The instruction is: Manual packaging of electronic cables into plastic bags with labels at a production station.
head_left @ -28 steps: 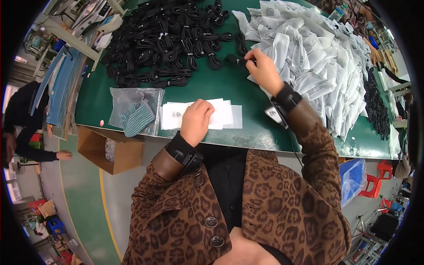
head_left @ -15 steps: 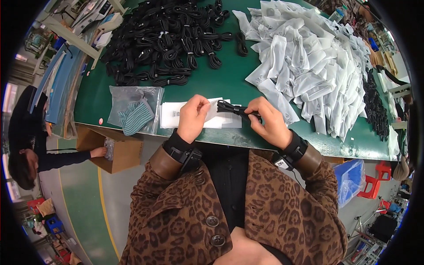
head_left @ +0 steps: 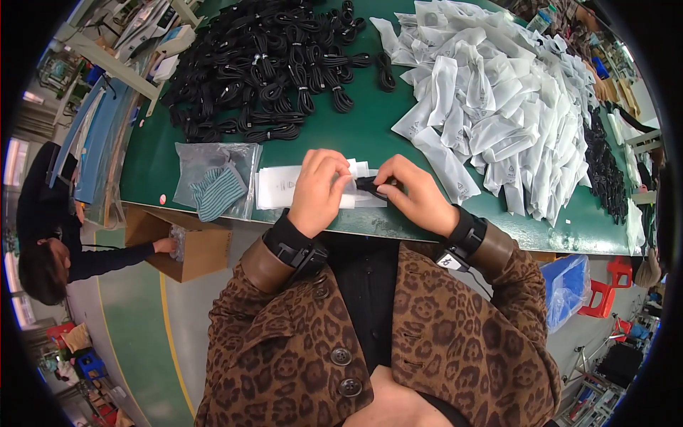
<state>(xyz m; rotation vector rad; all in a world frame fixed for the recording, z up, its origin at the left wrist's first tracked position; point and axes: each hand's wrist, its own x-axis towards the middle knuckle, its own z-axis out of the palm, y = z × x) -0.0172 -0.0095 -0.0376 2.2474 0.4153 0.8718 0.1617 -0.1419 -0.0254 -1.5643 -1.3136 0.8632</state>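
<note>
Cable at bag mouth: one unit between the hands, part-way; bagged and unbagged stock both present.

The left hand [head_left: 324, 186] is curled, thumb and fingers pinched at the edge of a white bag [head_left: 346, 196] on the stack. The right hand [head_left: 413, 186] is nearly closed, thumb and forefinger gripping a coiled black cable [head_left: 368, 186] at the stack's right end; insertion depth cannot be determined. Beyond, on the green tabletop [head_left: 341, 135], one loose coil [head_left: 385, 72] lies apart. Far left: a large cable pile [head_left: 256, 64], unbagged. Right: a large heap of white bags [head_left: 498, 107], apparently filled. Judged status: many units complete, many remaining.
</note>
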